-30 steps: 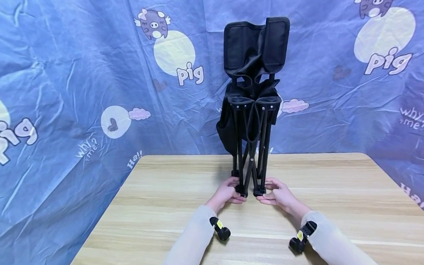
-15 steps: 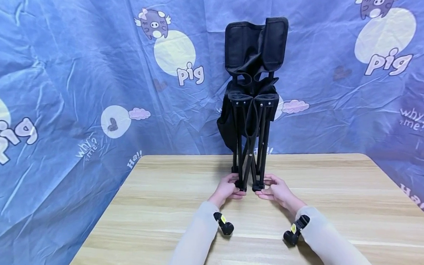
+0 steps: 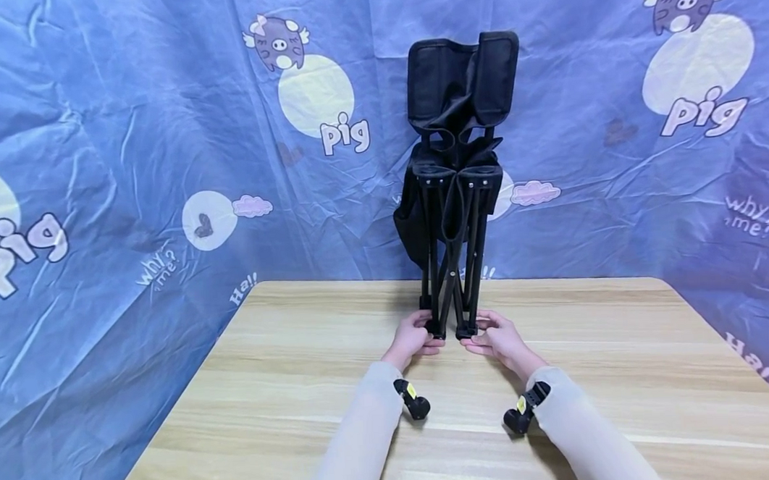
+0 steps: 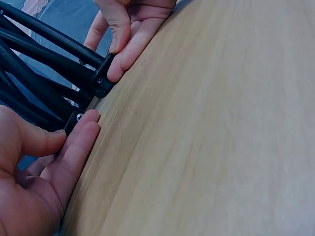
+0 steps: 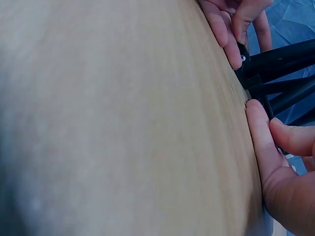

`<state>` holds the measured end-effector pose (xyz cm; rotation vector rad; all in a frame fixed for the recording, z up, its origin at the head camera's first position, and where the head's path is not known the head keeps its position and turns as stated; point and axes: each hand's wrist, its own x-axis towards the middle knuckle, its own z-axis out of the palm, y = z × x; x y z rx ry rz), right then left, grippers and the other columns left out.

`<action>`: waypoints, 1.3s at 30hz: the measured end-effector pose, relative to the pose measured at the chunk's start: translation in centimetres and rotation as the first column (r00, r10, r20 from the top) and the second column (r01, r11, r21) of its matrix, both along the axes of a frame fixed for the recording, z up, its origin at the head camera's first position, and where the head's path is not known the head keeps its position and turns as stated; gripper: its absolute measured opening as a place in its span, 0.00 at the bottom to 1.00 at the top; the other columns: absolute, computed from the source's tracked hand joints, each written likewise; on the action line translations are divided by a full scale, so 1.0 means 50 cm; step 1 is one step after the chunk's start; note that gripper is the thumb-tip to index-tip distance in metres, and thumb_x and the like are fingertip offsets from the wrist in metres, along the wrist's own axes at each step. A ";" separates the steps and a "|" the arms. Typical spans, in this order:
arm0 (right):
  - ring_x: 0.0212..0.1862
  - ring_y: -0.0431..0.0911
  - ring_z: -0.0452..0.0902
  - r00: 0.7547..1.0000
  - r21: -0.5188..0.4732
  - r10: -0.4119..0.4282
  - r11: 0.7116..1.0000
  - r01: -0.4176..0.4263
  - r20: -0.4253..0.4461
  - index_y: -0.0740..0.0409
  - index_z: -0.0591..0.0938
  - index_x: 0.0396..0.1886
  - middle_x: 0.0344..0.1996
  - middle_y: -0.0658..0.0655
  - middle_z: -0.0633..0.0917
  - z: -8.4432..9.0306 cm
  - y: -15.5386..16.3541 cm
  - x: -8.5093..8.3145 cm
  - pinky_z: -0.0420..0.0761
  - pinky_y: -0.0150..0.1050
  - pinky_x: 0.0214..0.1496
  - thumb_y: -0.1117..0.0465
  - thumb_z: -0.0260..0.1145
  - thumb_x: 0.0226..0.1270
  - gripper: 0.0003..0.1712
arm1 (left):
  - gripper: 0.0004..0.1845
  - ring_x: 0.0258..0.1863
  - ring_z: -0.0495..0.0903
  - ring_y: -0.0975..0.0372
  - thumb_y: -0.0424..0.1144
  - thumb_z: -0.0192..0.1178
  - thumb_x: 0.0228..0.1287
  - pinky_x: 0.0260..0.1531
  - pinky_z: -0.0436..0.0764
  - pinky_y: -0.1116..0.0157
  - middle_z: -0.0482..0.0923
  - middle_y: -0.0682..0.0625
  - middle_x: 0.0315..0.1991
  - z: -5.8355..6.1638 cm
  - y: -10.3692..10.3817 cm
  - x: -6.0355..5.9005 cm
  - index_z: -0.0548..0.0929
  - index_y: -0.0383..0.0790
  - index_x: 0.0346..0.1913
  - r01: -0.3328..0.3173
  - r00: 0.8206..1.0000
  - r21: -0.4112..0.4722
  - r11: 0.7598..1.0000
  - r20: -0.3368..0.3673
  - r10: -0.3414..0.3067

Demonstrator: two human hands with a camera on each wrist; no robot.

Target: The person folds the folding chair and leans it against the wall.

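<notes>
A black folding chair (image 3: 438, 85) stands upright and mostly collapsed near the back of the table, its fabric bunched above crossed black legs. My left hand (image 3: 414, 338) holds the front left foot (image 3: 438, 332), thumb on top and fingers low along the tabletop. On the other side, my right hand (image 3: 502, 342) grips the front right foot (image 3: 466, 331) in the same way. In the left wrist view the leg tubes (image 4: 44, 83) run into the two feet, which sit a small gap apart. The right wrist view shows my right thumb (image 5: 293, 137) against its foot.
The wooden table (image 3: 301, 389) extends around the chair, its back edge just behind the legs. A blue cloth (image 3: 125, 137) printed with pigs and words hangs close behind and at the sides. A small black camera is strapped to each sleeve.
Both hands have slid the chair's feet slightly away from me, toward the back edge. The right side has come a little to the left, so the chair looks slightly narrower. Both grips stay the same.
</notes>
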<state>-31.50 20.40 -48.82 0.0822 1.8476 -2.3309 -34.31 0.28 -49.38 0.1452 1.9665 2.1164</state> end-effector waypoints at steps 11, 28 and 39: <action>0.33 0.49 0.87 0.999 -0.022 -0.039 0.999 0.040 0.006 0.74 0.55 0.71 0.58 0.71 0.68 0.005 -0.007 -0.010 0.87 0.41 0.43 0.87 0.48 0.61 0.37 | 0.36 0.30 0.87 0.50 0.16 0.41 0.52 0.25 0.87 0.63 0.76 0.36 0.54 0.009 0.017 0.001 0.71 0.32 0.68 -0.078 0.997 -0.051 0.996 -0.027 0.077; 0.31 0.47 0.86 0.994 -0.011 -0.100 0.995 0.101 0.048 0.72 0.54 0.74 0.70 0.78 0.57 0.012 -0.020 -0.036 0.87 0.38 0.40 0.87 0.44 0.62 0.39 | 0.32 0.36 0.87 0.46 0.15 0.43 0.58 0.28 0.87 0.61 0.73 0.34 0.58 0.010 0.026 -0.005 0.70 0.30 0.68 -0.138 0.990 -0.015 0.990 -0.031 0.138; 0.30 0.46 0.85 0.992 -0.019 -0.121 0.992 0.122 0.043 0.74 0.53 0.73 0.70 0.80 0.56 0.015 -0.029 -0.035 0.87 0.37 0.39 0.88 0.44 0.62 0.38 | 0.27 0.37 0.87 0.47 0.17 0.47 0.67 0.29 0.88 0.60 0.73 0.35 0.62 0.008 0.035 -0.002 0.72 0.34 0.68 -0.195 0.981 -0.035 0.980 -0.030 0.194</action>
